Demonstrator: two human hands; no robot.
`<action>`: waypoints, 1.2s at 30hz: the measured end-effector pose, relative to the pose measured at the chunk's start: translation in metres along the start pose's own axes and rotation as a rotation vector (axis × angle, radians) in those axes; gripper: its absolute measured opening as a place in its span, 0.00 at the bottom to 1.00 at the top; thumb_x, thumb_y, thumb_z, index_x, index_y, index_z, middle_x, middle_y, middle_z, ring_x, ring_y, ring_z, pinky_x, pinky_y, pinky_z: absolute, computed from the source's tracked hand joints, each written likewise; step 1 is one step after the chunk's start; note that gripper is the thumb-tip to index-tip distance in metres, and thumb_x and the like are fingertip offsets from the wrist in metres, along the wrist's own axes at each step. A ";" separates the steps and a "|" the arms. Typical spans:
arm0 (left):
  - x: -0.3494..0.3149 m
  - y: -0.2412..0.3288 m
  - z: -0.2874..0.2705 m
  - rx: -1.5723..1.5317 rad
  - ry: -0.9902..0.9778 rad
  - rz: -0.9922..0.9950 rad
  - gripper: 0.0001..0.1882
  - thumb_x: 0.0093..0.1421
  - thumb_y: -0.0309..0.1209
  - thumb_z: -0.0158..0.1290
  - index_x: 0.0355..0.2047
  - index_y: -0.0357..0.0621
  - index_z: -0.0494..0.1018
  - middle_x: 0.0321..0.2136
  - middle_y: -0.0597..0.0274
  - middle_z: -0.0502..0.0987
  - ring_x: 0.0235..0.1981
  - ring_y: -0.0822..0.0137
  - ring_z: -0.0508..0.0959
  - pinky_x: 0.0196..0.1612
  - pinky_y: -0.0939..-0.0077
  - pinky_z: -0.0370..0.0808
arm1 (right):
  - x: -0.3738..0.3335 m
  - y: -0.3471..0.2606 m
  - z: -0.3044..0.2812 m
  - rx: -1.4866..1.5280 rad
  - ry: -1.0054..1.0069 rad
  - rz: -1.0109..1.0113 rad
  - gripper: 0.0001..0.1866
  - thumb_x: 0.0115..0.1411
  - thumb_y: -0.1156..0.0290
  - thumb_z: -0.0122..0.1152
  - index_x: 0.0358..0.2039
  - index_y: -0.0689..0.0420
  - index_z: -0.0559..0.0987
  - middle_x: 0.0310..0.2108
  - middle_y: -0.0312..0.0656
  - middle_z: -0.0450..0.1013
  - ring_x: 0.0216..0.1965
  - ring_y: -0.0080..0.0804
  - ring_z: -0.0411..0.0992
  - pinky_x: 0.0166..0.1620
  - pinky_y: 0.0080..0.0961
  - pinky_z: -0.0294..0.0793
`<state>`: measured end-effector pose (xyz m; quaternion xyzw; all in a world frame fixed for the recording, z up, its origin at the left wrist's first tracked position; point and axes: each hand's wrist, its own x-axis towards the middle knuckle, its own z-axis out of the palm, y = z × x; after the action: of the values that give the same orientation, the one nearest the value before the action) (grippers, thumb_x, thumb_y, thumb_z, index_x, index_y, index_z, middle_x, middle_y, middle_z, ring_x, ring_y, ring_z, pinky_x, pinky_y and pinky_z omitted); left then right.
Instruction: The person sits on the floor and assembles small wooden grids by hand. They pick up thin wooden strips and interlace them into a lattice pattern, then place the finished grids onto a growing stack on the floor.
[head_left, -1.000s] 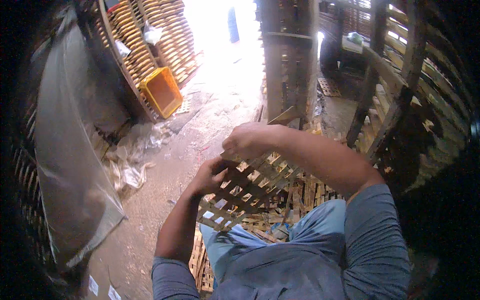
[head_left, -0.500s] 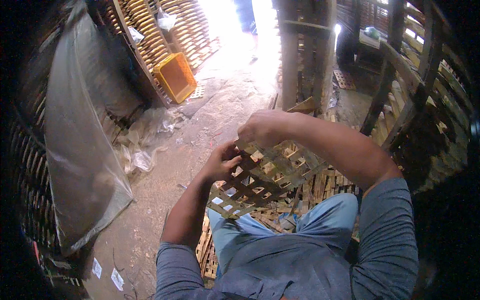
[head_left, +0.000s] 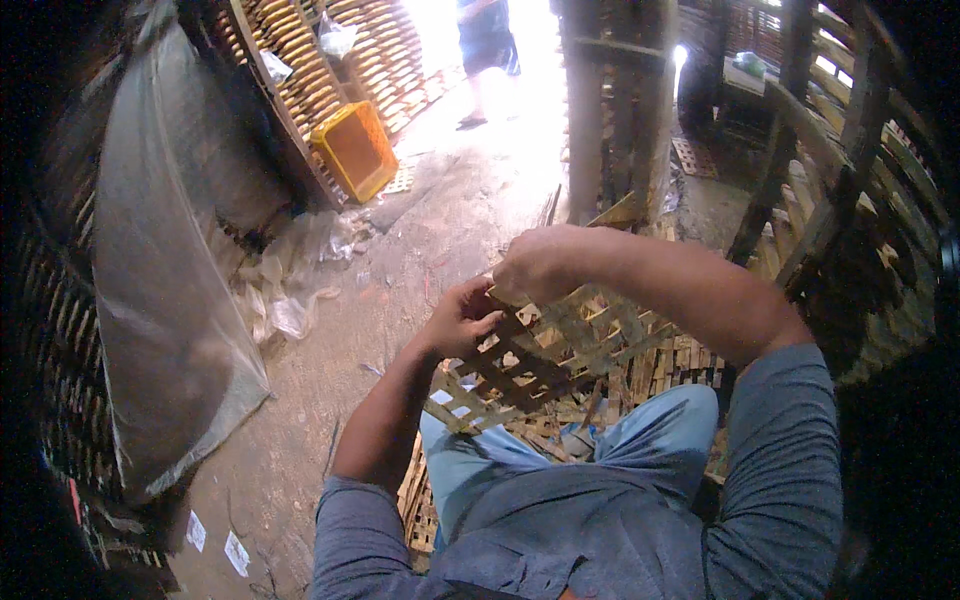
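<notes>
A woven panel of flat bamboo strips [head_left: 520, 378] with square gaps hangs tilted over my lap. My left hand [head_left: 465, 322] grips its far left edge, with the thumb on the near side and the fingers curled over the edge. Close beside it, my right hand [head_left: 545, 262] is closed in a fist at the panel's far edge, knuckles up. The right fingertips are hidden, so I cannot see exactly which strip they pinch. My right forearm crosses over the panel's far right part.
More woven bamboo [head_left: 675, 362] lies beneath the panel and beside my legs. A yellow plastic crate [head_left: 357, 152] leans by a slatted wall. Plastic sheeting [head_left: 165, 290] hangs at left. A person [head_left: 486, 45] stands in the bright doorway. A wooden post [head_left: 615, 120] rises ahead.
Both hands have shifted slightly right in the picture, still at the panel's far edge. More of the person in the doorway now shows.
</notes>
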<state>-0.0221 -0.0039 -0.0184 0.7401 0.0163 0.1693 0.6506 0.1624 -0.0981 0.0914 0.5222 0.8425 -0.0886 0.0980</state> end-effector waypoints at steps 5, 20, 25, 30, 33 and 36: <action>-0.002 0.029 0.000 0.112 0.086 -0.181 0.17 0.62 0.20 0.50 0.52 0.37 0.70 0.43 0.61 0.79 0.40 0.72 0.78 0.43 0.74 0.76 | -0.024 0.002 0.001 -0.146 0.841 -0.138 0.21 0.56 0.59 0.63 0.44 0.61 0.77 0.39 0.54 0.76 0.42 0.52 0.73 0.50 0.41 0.71; -0.063 0.028 0.016 -0.344 0.398 -0.011 0.15 0.62 0.27 0.55 0.49 0.40 0.69 0.39 0.58 0.79 0.36 0.66 0.81 0.39 0.69 0.80 | -0.041 0.037 0.154 1.778 1.349 -0.047 0.17 0.61 0.75 0.62 0.50 0.57 0.72 0.43 0.34 0.72 0.44 0.19 0.68 0.48 0.21 0.68; -0.079 0.039 -0.017 -0.260 0.114 0.039 0.35 0.65 0.59 0.36 0.54 0.41 0.70 0.52 0.49 0.75 0.48 0.56 0.78 0.55 0.58 0.71 | -0.047 -0.008 0.116 1.669 1.314 0.100 0.15 0.60 0.73 0.64 0.46 0.55 0.74 0.38 0.31 0.73 0.39 0.20 0.69 0.45 0.21 0.68; -0.057 0.064 0.000 -0.546 0.454 -0.267 0.44 0.59 0.73 0.27 0.41 0.45 0.71 0.37 0.52 0.78 0.36 0.56 0.78 0.37 0.58 0.75 | -0.051 -0.026 0.111 1.616 1.265 0.127 0.14 0.59 0.70 0.65 0.44 0.54 0.74 0.35 0.30 0.72 0.37 0.21 0.68 0.44 0.22 0.67; -0.059 0.067 0.007 -0.513 0.503 -0.263 0.43 0.57 0.75 0.32 0.41 0.45 0.71 0.32 0.56 0.78 0.30 0.61 0.78 0.30 0.64 0.75 | -0.050 -0.034 0.107 1.624 1.305 0.117 0.14 0.58 0.70 0.66 0.43 0.53 0.74 0.34 0.30 0.71 0.36 0.22 0.68 0.45 0.23 0.66; -0.065 0.058 0.007 -0.493 0.513 -0.245 0.43 0.57 0.75 0.33 0.39 0.45 0.71 0.28 0.58 0.77 0.25 0.65 0.76 0.25 0.72 0.73 | -0.048 -0.039 0.104 1.654 1.259 0.159 0.13 0.57 0.70 0.66 0.41 0.53 0.75 0.34 0.30 0.71 0.37 0.22 0.68 0.46 0.24 0.65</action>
<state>-0.0934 -0.0354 0.0226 0.4873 0.2256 0.2689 0.7996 0.1564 -0.1832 0.0049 0.4321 0.3805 -0.3431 -0.7422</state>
